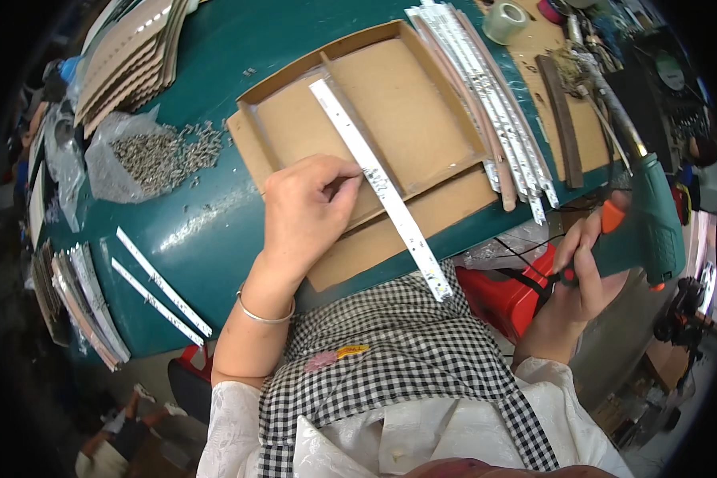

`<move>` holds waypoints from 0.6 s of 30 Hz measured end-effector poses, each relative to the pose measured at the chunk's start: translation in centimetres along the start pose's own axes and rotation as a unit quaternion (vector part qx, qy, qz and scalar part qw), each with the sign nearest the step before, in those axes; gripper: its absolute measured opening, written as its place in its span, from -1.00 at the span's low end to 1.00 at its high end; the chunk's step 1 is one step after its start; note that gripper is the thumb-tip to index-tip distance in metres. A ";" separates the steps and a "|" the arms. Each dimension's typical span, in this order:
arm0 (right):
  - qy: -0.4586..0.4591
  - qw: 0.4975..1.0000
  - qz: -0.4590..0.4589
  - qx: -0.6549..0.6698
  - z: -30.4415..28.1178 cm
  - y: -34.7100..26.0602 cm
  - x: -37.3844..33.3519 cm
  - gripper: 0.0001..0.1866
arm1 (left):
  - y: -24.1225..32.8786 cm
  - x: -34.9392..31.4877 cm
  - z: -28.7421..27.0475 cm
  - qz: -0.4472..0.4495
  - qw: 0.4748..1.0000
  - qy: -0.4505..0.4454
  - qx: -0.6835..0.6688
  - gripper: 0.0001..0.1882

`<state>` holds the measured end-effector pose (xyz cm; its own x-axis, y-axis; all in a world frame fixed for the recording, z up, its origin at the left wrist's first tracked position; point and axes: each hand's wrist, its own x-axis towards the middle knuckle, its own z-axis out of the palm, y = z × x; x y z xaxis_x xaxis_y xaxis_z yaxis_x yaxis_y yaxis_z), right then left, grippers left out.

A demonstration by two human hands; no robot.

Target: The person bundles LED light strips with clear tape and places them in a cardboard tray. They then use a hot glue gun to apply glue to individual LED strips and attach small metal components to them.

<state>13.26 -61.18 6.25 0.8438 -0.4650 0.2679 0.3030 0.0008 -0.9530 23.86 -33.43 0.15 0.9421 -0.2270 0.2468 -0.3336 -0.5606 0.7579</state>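
My left hand [307, 207] is closed over the middle of a long flat white strip [402, 215] with small dark marks, its thumb and fingertips pinched at the strip's edge. The strip lies slantwise across a shallow brown cardboard tray [434, 103], its near end reaching past the table edge over my apron. My right hand [585, 275], off the table at the right, is wrapped round the grip of a green pistol-shaped tool [653, 227] with an orange trigger. A long metal barrel runs up from this tool. Whether anything small sits in my left fingertips is hidden.
Bundled strips [486, 88] lie right of the tray. Farther left, small metal pieces [163, 155] spill from a plastic bag. Two loose white strips [159, 295] and another bundle [92, 303] lie at the left edge. Stacked corrugated sheets [135, 56] stand at the back left.
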 end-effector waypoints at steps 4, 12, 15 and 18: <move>0.033 0.988 -0.053 -0.144 -2.7 1.6 1.7 -0.29 | 0.6 0.2 -0.3 -0.013 1.000 -0.013 0.000 -0.90; 0.007 0.911 -0.144 -0.387 -6.6 7.2 4.8 -0.69 | 0.8 -0.2 -1.6 -0.012 1.000 -0.018 -0.017 -0.84; 0.020 0.919 -0.112 -0.377 -7.8 8.2 4.1 -0.71 | 1.3 -1.2 -2.8 0.023 1.000 -0.004 0.002 -0.80; 0.018 0.921 -0.086 -0.380 -9.0 9.4 2.9 -0.72 | 2.4 -2.4 -3.2 0.103 0.991 -0.079 0.018 -0.70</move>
<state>14.59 -70.54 -3.22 0.7923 -0.4296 0.4332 0.0217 -0.6897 -0.7237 20.85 -31.72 3.30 0.8378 -0.4600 0.2943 -0.5222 -0.5175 0.6779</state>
